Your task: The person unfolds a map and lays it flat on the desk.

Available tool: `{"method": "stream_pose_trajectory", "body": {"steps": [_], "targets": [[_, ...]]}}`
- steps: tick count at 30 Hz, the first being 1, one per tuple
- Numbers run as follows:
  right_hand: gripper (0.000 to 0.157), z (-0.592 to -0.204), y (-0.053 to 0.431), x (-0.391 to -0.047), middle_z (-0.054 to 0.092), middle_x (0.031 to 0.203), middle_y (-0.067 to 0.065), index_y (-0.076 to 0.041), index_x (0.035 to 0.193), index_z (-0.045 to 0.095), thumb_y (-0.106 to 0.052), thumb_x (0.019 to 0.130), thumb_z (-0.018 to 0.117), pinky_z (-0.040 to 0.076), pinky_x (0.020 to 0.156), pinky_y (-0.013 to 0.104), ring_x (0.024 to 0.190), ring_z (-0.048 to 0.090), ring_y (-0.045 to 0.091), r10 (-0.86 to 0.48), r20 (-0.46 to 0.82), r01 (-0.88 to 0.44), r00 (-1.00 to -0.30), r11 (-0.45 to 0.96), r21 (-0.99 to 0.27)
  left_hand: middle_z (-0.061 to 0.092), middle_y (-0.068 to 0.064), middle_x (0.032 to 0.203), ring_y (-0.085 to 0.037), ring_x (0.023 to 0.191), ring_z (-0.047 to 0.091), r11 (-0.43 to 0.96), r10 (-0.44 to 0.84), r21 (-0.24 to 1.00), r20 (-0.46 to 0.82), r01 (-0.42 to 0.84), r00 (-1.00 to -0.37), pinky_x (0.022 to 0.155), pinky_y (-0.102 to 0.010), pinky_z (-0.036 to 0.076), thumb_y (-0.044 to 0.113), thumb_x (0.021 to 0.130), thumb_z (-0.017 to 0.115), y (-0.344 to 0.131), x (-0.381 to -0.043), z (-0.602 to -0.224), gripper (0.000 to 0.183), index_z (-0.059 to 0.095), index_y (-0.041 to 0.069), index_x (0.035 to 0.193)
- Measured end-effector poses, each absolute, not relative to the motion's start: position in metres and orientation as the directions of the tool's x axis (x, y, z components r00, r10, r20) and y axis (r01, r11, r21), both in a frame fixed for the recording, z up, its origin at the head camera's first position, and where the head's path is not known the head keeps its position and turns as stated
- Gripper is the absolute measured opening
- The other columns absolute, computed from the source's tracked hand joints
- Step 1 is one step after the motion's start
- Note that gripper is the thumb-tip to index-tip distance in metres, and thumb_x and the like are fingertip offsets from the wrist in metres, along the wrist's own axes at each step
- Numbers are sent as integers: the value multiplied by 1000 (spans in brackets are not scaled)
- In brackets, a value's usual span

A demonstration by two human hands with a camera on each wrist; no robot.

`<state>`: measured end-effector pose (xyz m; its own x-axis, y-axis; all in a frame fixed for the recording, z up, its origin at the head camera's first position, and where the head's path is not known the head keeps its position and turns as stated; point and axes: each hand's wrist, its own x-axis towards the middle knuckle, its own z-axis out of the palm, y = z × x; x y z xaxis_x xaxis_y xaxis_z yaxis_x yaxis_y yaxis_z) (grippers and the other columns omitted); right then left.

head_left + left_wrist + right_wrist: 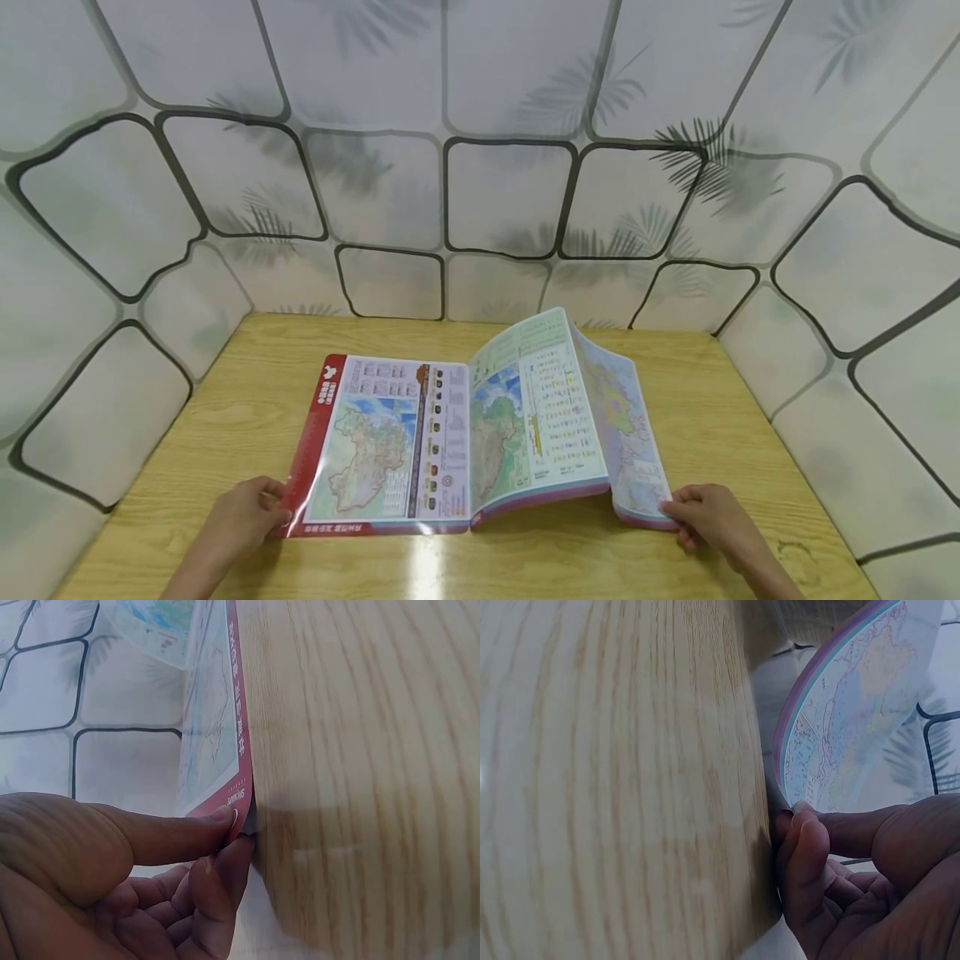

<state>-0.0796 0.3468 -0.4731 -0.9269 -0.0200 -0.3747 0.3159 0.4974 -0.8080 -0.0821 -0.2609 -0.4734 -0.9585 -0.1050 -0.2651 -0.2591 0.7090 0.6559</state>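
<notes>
A large folded map (371, 442) with a red border lies partly unfolded across the wooden table. Its left panel is flat, while the middle panel (536, 408) rises in a ridge and the right panel (622, 425) slopes down from it. My left hand (243, 517) pinches the red near-left corner between thumb and fingers; the left wrist view shows the thumb (184, 832) on top of the sheet. At the near-right corner, my right hand (712, 521) pinches the right panel's edge, and the fingers (802, 862) appear close to the table surface in the right wrist view.
The wooden table (247, 367) extends around the map on every side. Walls or screens (502, 196) with a dark-outlined stone pattern and faint leaves stand at the back, left and right of it.
</notes>
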Motion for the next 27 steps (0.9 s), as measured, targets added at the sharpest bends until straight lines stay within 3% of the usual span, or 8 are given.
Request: {"method": "stream_pose_trajectory", "body": {"steps": [13,27], "targets": [[16,-471,358,-82,63,65,5,8,92,67,-7,96,69,54,51,24,56,62,14,56,-352,322,-934,560,-764,72,-11,87,-22,79,67,750,-97,619,-244,-233,-965,65,-33,51,1,87,74,-284,-85,-471,30,65,-15,110],[15,-469,369,-79,63,65,5,5,88,67,-6,97,68,54,51,24,57,62,16,100,-353,342,-930,585,-736,71,-6,87,-18,75,66,745,-118,605,-295,-281,-948,63,-33,50,6,91,67,-301,-88,-472,34,63,-16,118]]}}
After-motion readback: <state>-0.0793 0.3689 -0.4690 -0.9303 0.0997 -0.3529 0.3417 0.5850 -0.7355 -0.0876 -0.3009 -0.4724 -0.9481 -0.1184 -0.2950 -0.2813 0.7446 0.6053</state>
